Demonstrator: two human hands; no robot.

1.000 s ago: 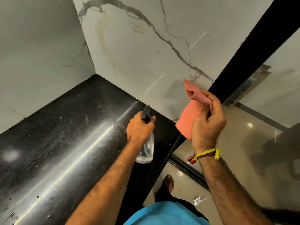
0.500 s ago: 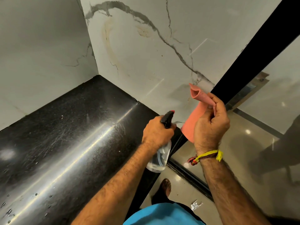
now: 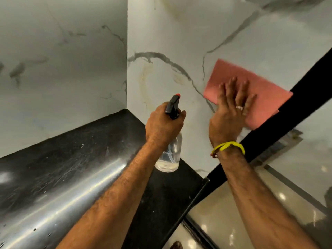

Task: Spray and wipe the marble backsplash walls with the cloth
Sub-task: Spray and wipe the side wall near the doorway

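White marble with grey veins covers two walls that meet in a corner, the right wall point(image 3: 179, 33) and the left wall point(image 3: 62, 60). A pink cloth point(image 3: 262, 90) lies spread flat against the right wall, close to a black frame. My right hand point(image 3: 230, 112) presses on the cloth with flat, spread fingers. Just left of it, my left hand point(image 3: 163, 123) grips a clear spray bottle point(image 3: 169, 157) with a black trigger head and red nozzle tip, held above the counter and pointing at the right wall.
A glossy black counter point(image 3: 71, 168) fills the lower left, with water drops near its front. A black frame point(image 3: 269, 133) runs diagonally along the right wall's edge. Beyond it lies a shiny tiled floor point(image 3: 251, 212). A yellowish stain point(image 3: 146, 81) arcs on the marble near the corner.
My right hand rose and opened the bunched cloth flat onto the right wall. My left hand lifted the spray bottle higher and nearer the wall. The view tilted upward.
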